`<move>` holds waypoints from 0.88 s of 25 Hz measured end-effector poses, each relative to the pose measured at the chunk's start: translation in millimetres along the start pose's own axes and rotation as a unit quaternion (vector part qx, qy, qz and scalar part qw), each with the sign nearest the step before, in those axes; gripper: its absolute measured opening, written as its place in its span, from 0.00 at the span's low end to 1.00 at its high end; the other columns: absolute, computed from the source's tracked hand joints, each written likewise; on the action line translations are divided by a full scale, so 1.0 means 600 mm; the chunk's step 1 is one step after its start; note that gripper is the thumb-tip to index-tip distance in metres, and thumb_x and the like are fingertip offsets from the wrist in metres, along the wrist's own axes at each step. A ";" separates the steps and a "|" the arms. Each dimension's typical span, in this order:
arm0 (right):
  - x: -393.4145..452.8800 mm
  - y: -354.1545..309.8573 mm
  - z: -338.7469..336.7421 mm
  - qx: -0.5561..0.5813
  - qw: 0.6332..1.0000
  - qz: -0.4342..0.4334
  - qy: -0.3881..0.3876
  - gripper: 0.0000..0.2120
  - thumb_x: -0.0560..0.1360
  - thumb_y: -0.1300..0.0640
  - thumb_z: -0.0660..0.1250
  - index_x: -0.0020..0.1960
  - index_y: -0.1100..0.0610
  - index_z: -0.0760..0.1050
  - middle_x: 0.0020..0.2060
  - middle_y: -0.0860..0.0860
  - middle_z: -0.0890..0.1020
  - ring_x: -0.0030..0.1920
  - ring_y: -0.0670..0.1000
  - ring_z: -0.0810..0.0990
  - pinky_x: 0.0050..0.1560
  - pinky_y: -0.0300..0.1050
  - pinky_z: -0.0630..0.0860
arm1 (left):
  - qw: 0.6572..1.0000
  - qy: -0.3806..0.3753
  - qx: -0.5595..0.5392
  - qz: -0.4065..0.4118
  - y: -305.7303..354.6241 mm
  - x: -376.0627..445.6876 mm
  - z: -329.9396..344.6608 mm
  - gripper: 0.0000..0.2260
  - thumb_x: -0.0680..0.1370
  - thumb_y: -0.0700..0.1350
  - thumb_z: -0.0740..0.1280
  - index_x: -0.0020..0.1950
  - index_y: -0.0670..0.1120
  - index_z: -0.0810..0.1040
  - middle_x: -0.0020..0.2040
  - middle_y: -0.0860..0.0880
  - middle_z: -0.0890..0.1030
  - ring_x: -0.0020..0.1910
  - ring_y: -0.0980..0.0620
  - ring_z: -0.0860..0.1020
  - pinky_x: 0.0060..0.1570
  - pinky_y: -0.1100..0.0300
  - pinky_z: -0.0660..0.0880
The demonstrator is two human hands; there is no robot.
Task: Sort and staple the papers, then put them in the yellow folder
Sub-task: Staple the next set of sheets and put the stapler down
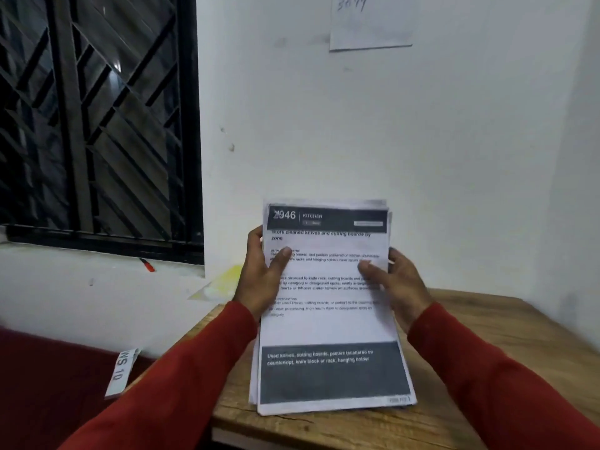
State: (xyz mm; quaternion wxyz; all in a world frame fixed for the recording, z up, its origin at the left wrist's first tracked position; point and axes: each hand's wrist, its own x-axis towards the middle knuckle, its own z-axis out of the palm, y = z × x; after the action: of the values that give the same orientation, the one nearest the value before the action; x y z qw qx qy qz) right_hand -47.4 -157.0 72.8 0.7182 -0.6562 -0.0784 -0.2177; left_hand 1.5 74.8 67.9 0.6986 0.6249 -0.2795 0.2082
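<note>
A person's left hand [264, 277] and right hand [397, 287] grip the side edges of a stack of papers [328, 319], its bottom edge resting on a wooden table [487, 336]. A yellow folder [224, 282] lies behind, beside the wall.

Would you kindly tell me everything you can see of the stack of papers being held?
The stack of papers is white printed sheets, slightly fanned at the edges. The top page has a dark header reading "2946 KITCHEN", body text and a dark band near the bottom. It stands tilted, its lower edge on or just above the wooden table. The left hand and right hand hold its sides, thumbs on the front. No staple is visible.
</note>
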 end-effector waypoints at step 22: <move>-0.047 0.042 -0.085 -0.097 0.994 -0.034 0.025 0.16 0.79 0.62 0.66 0.64 0.49 0.73 0.55 0.45 0.85 0.56 0.47 0.83 0.55 0.44 0.80 | 0.996 -0.047 0.072 -0.002 -0.079 -0.055 0.070 0.13 0.79 0.43 0.70 0.61 0.54 0.74 0.55 0.56 0.83 0.55 0.56 0.82 0.56 0.55 0.79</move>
State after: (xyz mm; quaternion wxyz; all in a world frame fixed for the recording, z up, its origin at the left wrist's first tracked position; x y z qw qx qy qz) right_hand -70.7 -199.9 32.1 0.6450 -0.7142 -0.0609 -0.2648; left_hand 1.2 28.7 13.3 0.6384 0.6831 -0.2949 0.1969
